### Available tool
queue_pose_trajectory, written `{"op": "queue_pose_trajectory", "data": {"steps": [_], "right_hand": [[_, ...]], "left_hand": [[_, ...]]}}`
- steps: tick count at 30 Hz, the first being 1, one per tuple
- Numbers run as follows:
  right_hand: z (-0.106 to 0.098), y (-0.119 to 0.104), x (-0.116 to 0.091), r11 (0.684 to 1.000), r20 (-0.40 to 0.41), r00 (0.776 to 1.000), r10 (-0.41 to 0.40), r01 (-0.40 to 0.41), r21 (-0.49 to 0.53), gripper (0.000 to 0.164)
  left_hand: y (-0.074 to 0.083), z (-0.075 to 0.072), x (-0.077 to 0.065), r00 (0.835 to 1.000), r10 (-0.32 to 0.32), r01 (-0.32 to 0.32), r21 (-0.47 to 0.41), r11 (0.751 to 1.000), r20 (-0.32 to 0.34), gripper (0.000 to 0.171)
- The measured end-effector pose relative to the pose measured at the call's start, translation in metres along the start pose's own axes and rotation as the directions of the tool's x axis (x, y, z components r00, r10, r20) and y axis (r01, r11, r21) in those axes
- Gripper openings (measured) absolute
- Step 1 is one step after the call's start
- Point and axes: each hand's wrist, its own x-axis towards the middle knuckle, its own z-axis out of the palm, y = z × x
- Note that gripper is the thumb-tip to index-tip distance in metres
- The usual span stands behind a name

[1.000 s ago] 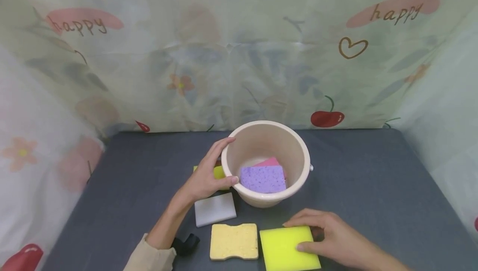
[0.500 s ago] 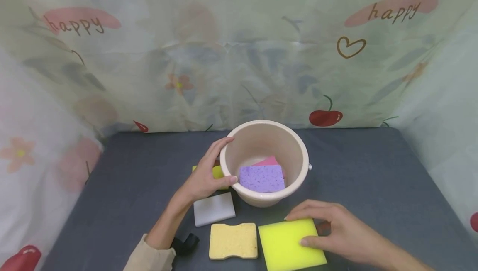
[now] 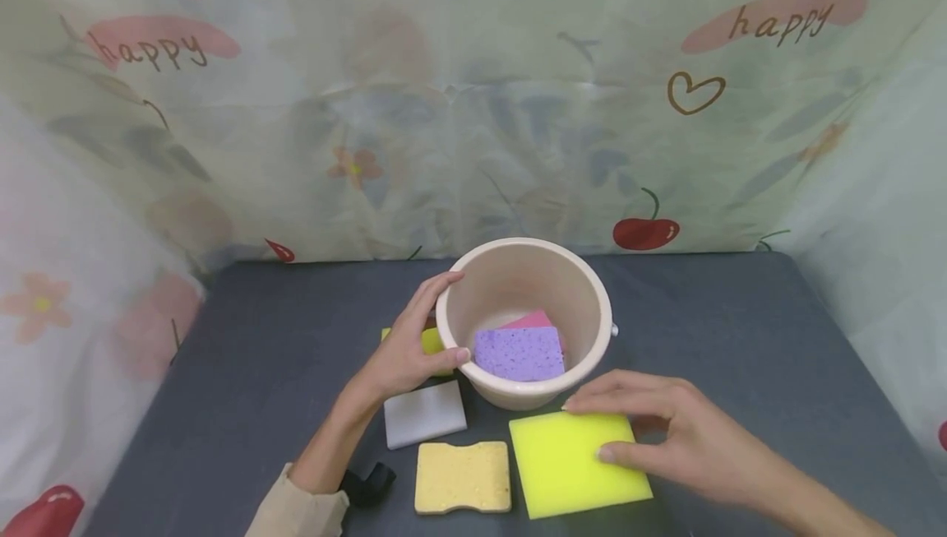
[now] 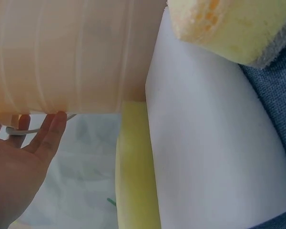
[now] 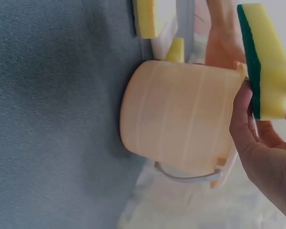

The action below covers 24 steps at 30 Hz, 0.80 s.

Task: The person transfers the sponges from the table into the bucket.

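Note:
My left hand (image 3: pixel 403 356) grips the left rim of a cream bucket (image 3: pixel 518 393), thumb over the edge and fingers along the outside. Inside the bucket lie a purple speckled sponge (image 3: pixel 519 354) and a pink sponge (image 3: pixel 534 320) partly beneath it. My right hand (image 3: pixel 666 430) pinches a bright yellow sponge (image 3: pixel 570 471) by its right side, in front of the bucket. The right wrist view shows this sponge (image 5: pixel 271 62) with a dark green scouring layer, raised off the table at about the height of the bucket's rim.
A pale yellow notched sponge (image 3: pixel 463 478) lies on the dark table (image 3: pixel 725 340) in front. Behind it are a white sponge (image 3: pixel 425 415) and a yellow one (image 3: pixel 432 342), half hidden by the left hand. A black object (image 3: pixel 367 485) sits by the left sleeve.
My right hand has lifted the bright yellow sponge and carried it a little forward, towards the bucket. The left hand has stayed on the bucket's rim.

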Motion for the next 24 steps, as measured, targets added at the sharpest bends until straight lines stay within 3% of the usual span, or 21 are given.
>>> {"op": "queue_pose_trajectory", "data": {"steps": [4,14,24], "right_hand": [[-0.005,-0.006,0.007,1.0,0.013,1.0,0.017,-0.017,0.025,0.04],[-0.024,-0.015,0.029,0.997,-0.042,0.999,0.029,-0.032,-0.074,0.041],[-0.038,-0.007,0.051,0.98,-0.087,0.976,0.2,-0.199,0.027,0.041]], "left_hand": [[0.001,0.0,0.0,1.0,0.004,-0.004,0.004,1.0,0.001,0.087],[0.0,0.0,0.0,1.0,0.019,-0.019,0.005,1.0,0.002,0.087],[0.002,-0.001,0.0,1.0,0.005,-0.005,0.008,1.0,0.01,0.09]]}}
